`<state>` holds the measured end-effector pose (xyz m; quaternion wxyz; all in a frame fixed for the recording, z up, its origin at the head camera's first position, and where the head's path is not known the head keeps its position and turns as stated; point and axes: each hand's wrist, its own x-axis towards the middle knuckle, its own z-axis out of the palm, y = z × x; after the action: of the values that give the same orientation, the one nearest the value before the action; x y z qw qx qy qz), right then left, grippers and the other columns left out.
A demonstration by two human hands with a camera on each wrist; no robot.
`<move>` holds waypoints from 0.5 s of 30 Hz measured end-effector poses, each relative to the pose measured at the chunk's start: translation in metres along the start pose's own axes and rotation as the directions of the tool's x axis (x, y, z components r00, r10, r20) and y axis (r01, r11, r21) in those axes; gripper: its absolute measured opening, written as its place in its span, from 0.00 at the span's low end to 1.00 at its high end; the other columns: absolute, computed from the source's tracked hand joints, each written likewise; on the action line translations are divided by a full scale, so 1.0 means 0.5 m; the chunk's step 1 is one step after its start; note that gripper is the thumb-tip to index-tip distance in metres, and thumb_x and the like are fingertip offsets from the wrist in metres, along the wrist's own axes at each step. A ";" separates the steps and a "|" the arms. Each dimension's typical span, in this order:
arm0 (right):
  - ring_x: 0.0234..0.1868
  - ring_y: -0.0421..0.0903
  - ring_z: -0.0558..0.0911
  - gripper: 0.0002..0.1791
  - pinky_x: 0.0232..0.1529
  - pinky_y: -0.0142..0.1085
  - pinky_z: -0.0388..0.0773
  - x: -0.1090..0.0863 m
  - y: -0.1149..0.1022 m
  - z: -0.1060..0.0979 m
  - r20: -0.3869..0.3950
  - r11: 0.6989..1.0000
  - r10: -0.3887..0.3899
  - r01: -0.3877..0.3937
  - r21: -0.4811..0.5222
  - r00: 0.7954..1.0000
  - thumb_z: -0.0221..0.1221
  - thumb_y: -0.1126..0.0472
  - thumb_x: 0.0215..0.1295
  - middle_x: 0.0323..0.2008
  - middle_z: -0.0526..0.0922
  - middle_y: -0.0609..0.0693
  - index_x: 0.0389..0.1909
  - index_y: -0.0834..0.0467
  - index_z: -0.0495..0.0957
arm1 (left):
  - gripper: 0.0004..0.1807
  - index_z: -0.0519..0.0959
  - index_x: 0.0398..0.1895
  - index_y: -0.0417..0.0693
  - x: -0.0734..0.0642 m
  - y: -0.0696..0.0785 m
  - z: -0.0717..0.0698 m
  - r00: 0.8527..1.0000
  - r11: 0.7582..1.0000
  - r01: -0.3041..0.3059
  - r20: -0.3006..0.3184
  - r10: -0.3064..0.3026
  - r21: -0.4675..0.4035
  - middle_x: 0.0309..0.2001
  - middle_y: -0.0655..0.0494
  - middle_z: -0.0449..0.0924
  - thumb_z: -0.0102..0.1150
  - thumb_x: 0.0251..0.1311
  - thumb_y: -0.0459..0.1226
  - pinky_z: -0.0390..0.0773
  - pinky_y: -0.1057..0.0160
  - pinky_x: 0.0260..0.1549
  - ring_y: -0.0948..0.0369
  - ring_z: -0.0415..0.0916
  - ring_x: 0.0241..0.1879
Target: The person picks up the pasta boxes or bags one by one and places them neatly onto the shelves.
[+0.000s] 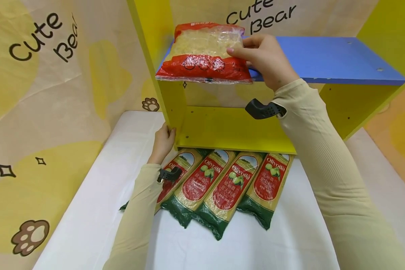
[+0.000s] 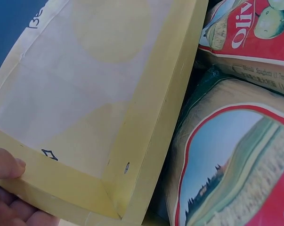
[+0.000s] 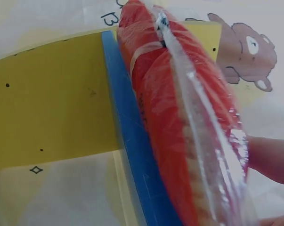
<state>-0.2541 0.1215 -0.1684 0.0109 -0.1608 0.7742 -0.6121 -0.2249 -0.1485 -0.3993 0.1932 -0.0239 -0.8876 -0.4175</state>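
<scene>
A red-ended clear bag of pasta [image 1: 206, 47] lies on the left end of the blue shelf board [image 1: 337, 60], its front seam reaching over the edge. My right hand [image 1: 268, 56] holds the bag by its right side, thumb on top. From the right wrist, the bag [image 3: 179, 117] shows side-on against the blue board, with part of the hand [image 3: 271, 162] at the right edge. Low on the yellow side panel [image 1: 170, 112], my left hand [image 1: 163, 142] grips the panel's front edge. The left wrist view shows its thumb and curled fingers [image 2: 7, 162] around that edge.
Several Olivoilà spaghetti packs [image 1: 234, 183] lie side by side on the white table [image 1: 195, 247], their far ends by the yellow bottom board [image 1: 236, 125]. A printed cloth [image 1: 47, 112] hangs behind and to the left. The right side panel [image 1: 388, 41] bounds the shelf.
</scene>
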 end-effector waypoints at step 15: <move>0.48 0.47 0.76 0.25 0.51 0.29 0.72 -0.094 0.042 -0.041 -0.068 0.965 -0.198 0.207 0.163 0.978 0.63 0.68 0.58 0.43 0.78 0.53 0.57 0.68 0.72 | 0.13 0.70 0.48 0.28 -0.003 0.005 -0.002 1.000 1.000 0.007 0.001 -0.007 0.009 0.24 0.43 0.70 0.45 0.69 0.32 0.63 0.64 0.20 0.54 0.66 0.21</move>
<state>-0.2191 0.1573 -0.1914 -0.0581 -0.2219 0.6990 -0.6773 -0.2227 -0.1475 -0.3974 0.1913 -0.0202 -0.8897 -0.4141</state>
